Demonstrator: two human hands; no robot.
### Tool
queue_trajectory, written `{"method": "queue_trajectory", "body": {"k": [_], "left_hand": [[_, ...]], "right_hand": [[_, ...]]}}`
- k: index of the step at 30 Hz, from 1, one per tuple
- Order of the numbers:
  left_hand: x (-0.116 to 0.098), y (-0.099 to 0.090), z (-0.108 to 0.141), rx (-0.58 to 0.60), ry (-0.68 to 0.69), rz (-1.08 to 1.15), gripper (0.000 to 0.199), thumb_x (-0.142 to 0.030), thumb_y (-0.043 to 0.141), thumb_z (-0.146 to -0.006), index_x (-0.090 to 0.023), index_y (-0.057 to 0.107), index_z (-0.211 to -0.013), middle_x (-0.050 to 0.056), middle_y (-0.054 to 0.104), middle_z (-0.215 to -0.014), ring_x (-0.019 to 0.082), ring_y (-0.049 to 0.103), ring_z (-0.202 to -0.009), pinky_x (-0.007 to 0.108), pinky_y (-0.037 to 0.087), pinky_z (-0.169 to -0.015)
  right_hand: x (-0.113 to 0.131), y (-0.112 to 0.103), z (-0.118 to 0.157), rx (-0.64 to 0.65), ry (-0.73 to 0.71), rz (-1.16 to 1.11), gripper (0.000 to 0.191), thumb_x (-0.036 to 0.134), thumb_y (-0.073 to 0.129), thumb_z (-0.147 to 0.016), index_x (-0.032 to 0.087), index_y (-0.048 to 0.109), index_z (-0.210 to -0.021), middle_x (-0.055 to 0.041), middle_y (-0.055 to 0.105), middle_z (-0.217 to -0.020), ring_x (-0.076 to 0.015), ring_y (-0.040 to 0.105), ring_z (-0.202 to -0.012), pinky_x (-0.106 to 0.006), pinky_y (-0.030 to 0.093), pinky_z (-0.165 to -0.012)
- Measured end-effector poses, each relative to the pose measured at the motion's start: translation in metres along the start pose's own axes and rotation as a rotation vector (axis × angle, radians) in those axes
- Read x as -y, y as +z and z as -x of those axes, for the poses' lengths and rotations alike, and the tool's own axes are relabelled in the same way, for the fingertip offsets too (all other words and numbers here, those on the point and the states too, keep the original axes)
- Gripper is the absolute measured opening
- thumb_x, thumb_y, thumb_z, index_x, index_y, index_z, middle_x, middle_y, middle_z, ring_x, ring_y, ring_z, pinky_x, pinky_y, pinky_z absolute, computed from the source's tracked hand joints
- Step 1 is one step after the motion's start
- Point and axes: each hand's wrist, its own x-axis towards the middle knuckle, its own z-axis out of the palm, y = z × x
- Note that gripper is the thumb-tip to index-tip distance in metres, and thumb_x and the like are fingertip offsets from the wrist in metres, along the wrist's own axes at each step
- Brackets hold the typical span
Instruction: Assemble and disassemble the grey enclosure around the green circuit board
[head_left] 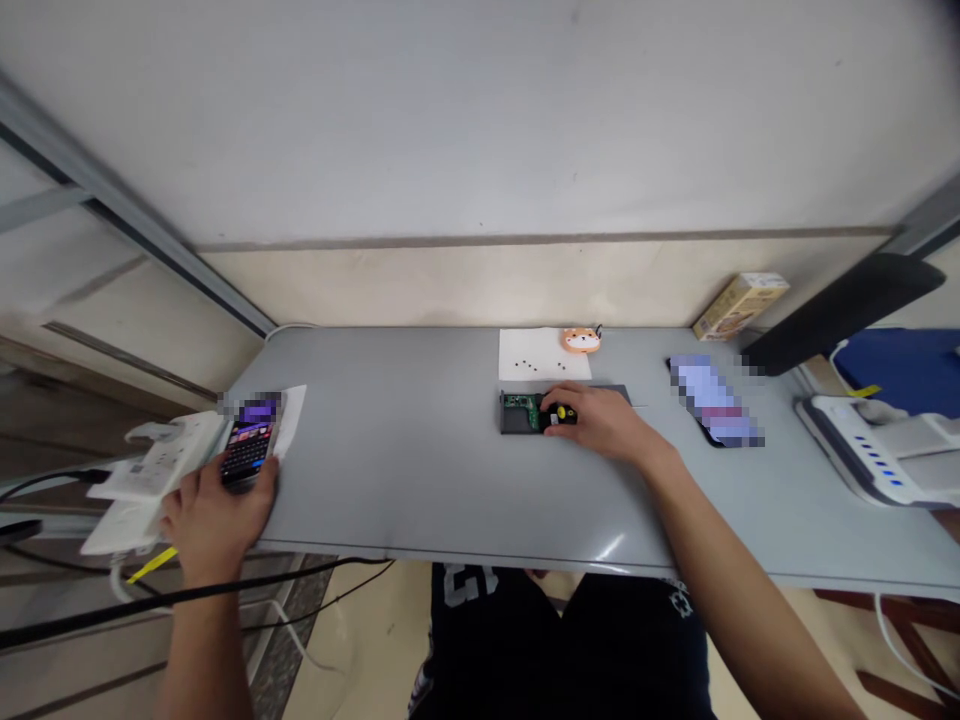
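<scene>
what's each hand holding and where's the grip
The left hand holds a black keypad device by its lower end. The right hand grips a yellow-capped black tool handle, probably a screwdriver, over a green circuit board; its tip is hidden.

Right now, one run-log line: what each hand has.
left hand: holding keypad device | right hand: on black-and-yellow tool handle, over green circuit board | nearby: small screws on white paper
</scene>
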Motion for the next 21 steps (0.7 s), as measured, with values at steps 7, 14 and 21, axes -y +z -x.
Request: {"method": "queue_trajectory", "body": {"k": [7,14,21], "left_hand": [[0.003,0.0028,0.0009,-0.054,0.03,0.007,0.081,-0.078,0.043,-0.091,-0.025,0.051,-0.152,0.02,0.057,-0.144,0.044,0.052,-0.13,0.062,0.042,-0.105],[0.0047,0.0046,-0.0008,-0.015,0.022,-0.008,0.078,-0.076,0.043,-0.092,-0.023,0.056,-0.148,0.021,0.055,-0.147,0.044,0.049,-0.133,0.063,0.04,-0.107],[0.0037,0.0024,-0.0011,-0.009,0.017,-0.004,0.08,-0.074,0.045,-0.092,-0.018,0.056,-0.147,0.024,0.056,-0.146,0.045,0.05,-0.132,0.065,0.04,-0.107]], "right_hand": [[-0.0007,0.0007,0.0004,-0.009,-0.014,-0.004,0.025,0.044,0.068,-0.094,0.033,0.068,-0.117,0.0009,0.07,-0.132,-0.0217,0.07,-0.091,-0.035,0.047,-0.077],[0.0025,-0.0023,0.0004,0.0,0.001,-0.004,0.025,0.043,0.068,-0.094,0.032,0.068,-0.117,-0.0004,0.071,-0.131,-0.0208,0.069,-0.086,-0.034,0.048,-0.078],[0.0006,-0.0003,0.0004,-0.006,0.002,-0.011,0.026,0.044,0.068,-0.094,0.033,0.068,-0.117,0.0001,0.07,-0.132,-0.0213,0.069,-0.087,-0.035,0.048,-0.078]]}}
